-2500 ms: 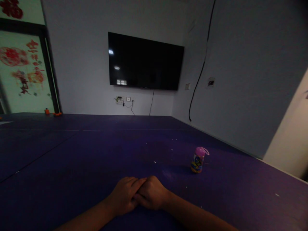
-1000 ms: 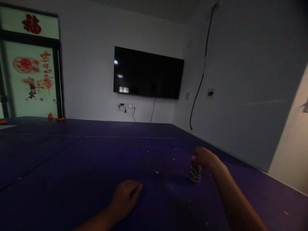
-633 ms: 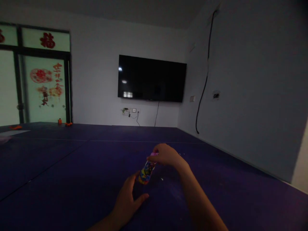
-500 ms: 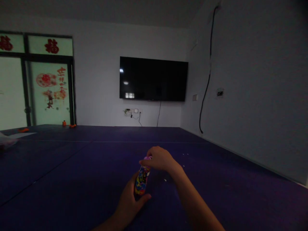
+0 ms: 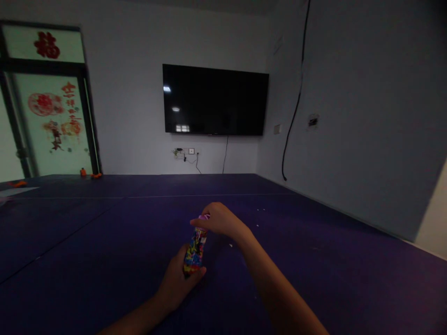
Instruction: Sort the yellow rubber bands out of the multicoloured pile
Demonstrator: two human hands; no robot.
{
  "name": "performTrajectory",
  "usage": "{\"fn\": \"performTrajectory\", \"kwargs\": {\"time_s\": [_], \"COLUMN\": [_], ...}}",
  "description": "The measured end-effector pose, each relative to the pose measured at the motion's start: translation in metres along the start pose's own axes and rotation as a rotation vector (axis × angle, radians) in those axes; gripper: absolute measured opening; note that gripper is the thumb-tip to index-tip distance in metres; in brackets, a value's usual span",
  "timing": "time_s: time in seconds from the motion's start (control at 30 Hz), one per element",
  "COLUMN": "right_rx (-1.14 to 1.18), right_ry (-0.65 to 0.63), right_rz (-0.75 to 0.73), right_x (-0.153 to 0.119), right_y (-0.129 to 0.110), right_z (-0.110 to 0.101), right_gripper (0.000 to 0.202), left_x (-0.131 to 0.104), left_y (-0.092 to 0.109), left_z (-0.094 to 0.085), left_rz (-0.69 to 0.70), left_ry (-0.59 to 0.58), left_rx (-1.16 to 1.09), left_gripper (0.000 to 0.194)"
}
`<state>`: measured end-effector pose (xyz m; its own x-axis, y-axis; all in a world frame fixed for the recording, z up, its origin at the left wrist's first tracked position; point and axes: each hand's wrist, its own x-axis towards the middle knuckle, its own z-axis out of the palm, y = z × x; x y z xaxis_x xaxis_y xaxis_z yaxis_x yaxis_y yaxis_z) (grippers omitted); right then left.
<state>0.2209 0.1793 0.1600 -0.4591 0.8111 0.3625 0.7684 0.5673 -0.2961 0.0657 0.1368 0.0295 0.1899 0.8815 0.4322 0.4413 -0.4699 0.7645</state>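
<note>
A small bottle (image 5: 195, 247) with a colourful printed wrap stands slightly tilted between my hands, over the dark purple tabletop (image 5: 115, 260). My left hand (image 5: 179, 277) is wrapped round its lower part, thumb toward the front. At the top, my right hand (image 5: 218, 219) has its fingers closed on the pink-purple cap (image 5: 203, 217). The fingertips behind the cap are hidden, and I cannot tell whether the cap is loose.
White scraps (image 5: 231, 245) lie right of the bottle. Small orange objects (image 5: 96, 176) sit at the far left edge, near a pale sheet (image 5: 21, 191). A television (image 5: 214, 100) hangs on the far wall; a black cable (image 5: 296, 100) dangles on the right wall.
The view has shifted, so the room, hands and bottle all appear further left and higher. Both hands keep the same hold on the bottle and its cap.
</note>
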Motion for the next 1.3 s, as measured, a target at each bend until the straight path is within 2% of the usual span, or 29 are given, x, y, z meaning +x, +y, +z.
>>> {"fn": "performTrajectory", "kwargs": {"time_s": [0.13,0.33,0.37,0.47,0.53,0.57,0.63,0.7,0.73,0.8,0.87,0.93,1.0,1.07,1.1,1.3], "right_rx": [0.073,0.287,0.316,0.364,0.317,0.254,0.09,0.023,0.062,0.231,0.361,0.316,0.146,0.024,0.026,0.378], "right_ry": [-0.005,-0.078,-0.081,-0.038,0.043,0.092,0.146,0.105,0.06,-0.029,-0.037,0.052,0.139,0.126,0.099,0.004], "right_rz": [-0.032,-0.214,-0.244,-0.324,-0.305,-0.254,-0.105,-0.023,-0.042,-0.176,-0.295,-0.257,-0.093,0.037,0.053,-0.118], "right_x": [0.0,-0.002,-0.003,-0.006,-0.008,-0.008,-0.007,-0.006,-0.006,-0.008,-0.01,-0.012,-0.011,-0.008,-0.006,-0.004], "right_y": [0.002,0.008,0.009,0.008,0.005,0.002,-0.001,-0.003,-0.002,0.0,0.002,0.001,-0.001,-0.003,-0.003,0.008], "right_z": [0.001,-0.003,-0.004,-0.006,-0.006,-0.006,-0.006,-0.008,-0.008,-0.011,-0.012,-0.011,-0.007,-0.003,-0.002,-0.005], "right_gripper": [0.039,0.022,0.024,0.056,0.066,0.064,0.049,0.035,0.029,0.023,0.046,0.057,0.05,0.041,0.038,0.019], "left_x": [0.0,-0.001,-0.001,-0.001,-0.001,-0.001,-0.001,-0.001,-0.001,-0.001,-0.001,0.0,0.0,-0.001,-0.001,-0.001], "left_y": [-0.001,-0.004,-0.004,-0.002,0.0,0.001,0.001,0.0,-0.001,-0.003,-0.004,-0.004,-0.002,0.0,0.001,0.0], "left_z": [-0.001,-0.002,-0.002,-0.001,-0.001,-0.001,-0.001,0.0,0.0,0.001,0.001,0.001,0.0,-0.001,-0.001,0.0], "left_rz": [0.001,-0.018,-0.023,-0.022,-0.017,-0.017,-0.016,-0.016,-0.018,-0.026,-0.032,-0.027,-0.008,0.01,0.014,0.017], "left_ry": [-0.007,0.004,0.001,0.007,0.019,0.026,0.021,0.008,0.015,0.043,0.061,0.046,0.019,0.002,-0.003,0.013], "left_rx": [-0.043,-0.139,-0.141,-0.121,-0.089,-0.069,-0.035,-0.024,-0.028,-0.042,-0.052,-0.049,-0.039,-0.029,-0.024,-0.056], "left_gripper": [0.05,0.054,0.053,0.051,0.05,0.05,0.049,0.048,0.049,0.05,0.05,0.049,0.048,0.047,0.046,0.049]}}
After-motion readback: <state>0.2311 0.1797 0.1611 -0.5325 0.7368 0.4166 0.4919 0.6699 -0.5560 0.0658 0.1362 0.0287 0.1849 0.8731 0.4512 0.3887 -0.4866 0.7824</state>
